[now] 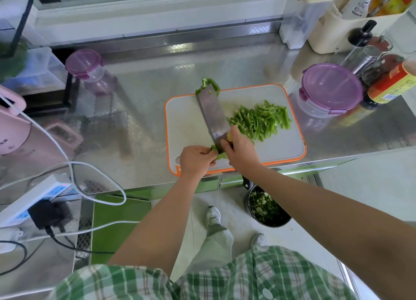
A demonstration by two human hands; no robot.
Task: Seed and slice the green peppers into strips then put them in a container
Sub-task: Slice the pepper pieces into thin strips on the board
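While our right hand [242, 153] grips the cleaver [212, 113] by its handle, our left hand [195, 160] pinches a pepper piece [221, 156] at the near edge of the cutting board [186, 124]. Cut strips [261, 119] lie heaped on the board's right side. We judge the flesh light, bendy and slick-skinned, so it is best pressed flat near the blade with fingertips tucked back.

Green-and-white plaid button shirt [225, 279] down at 6 o'clock, baggy pale trousers [212, 248], white sneakers [213, 216], left hand [195, 160] and right hand [242, 152] both bare.
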